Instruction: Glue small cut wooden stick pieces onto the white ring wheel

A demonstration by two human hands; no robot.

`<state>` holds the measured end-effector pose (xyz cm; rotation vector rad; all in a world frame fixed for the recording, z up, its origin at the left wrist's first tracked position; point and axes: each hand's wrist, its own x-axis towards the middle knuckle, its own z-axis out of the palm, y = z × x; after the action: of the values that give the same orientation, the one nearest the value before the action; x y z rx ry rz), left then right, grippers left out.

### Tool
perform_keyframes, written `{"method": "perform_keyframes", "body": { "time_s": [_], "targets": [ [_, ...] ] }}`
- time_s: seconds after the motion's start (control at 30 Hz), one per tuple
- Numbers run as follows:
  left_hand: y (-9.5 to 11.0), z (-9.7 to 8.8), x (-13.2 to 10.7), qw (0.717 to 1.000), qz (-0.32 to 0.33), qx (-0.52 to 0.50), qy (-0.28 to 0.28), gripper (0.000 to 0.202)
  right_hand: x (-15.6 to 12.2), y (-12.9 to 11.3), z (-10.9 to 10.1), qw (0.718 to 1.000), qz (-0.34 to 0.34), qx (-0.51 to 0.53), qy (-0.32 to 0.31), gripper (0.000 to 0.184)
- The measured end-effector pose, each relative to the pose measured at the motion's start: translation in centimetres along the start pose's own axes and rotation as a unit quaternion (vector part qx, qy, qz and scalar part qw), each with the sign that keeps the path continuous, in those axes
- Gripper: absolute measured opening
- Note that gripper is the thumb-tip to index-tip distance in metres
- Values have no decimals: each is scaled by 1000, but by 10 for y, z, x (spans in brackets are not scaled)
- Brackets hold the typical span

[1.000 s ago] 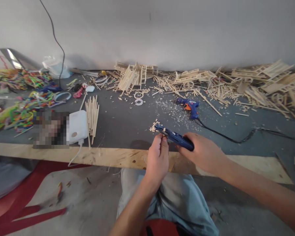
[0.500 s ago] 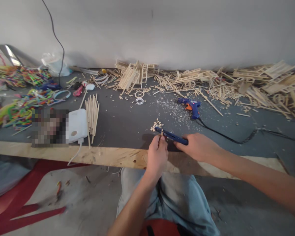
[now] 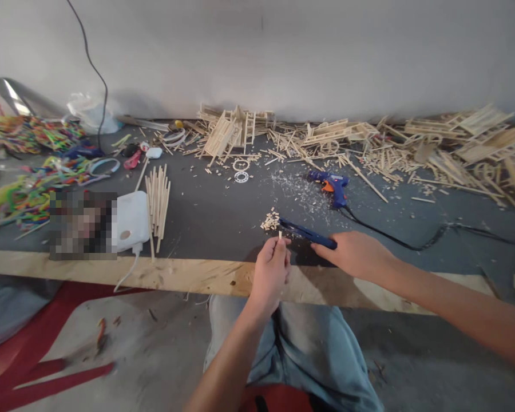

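Observation:
My left hand (image 3: pixel 271 269) is closed in a pinch around a thin wooden stick (image 3: pixel 280 234), whose pale end pokes up past the thumb. The rest of the stick is hidden by the fingers. In my right hand (image 3: pixel 356 250) is a long, dark blue hand cutter (image 3: pixel 306 232), gripped at its near end and pointing left. Its tip is just beyond the stick's end and apart from it. Beside that tip lies a small heap of short cut stick pieces (image 3: pixel 269 220) on the dark tabletop (image 3: pixel 214 223).
A blue glue gun (image 3: pixel 335 187) with a black cord lies behind my right hand. Wooden stick models (image 3: pixel 229 134) and loose sticks line the wall. To the left are a bundle of long sticks (image 3: pixel 158 200), a white box (image 3: pixel 133 220) with a cable, and colourful strips (image 3: pixel 30 189).
The cutter has drawn off the stick and shifted slightly right with my right hand. My left hand has dropped a little, still pinching the stick.

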<state>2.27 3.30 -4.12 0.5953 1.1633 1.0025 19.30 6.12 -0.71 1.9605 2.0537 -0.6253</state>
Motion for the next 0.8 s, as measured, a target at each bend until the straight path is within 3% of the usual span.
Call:
{"method": "perform_keyframes", "body": {
  "time_s": [0.4, 0.8],
  "targets": [
    [9, -6, -6, 995, 67, 27, -75, 34, -20, -1, -23, 994, -48, 82, 51, 42],
    [8, -16, -6, 980, 117, 145, -70, 41, -34, -5, -13, 990, -92, 83, 64, 36]
  ]
}}
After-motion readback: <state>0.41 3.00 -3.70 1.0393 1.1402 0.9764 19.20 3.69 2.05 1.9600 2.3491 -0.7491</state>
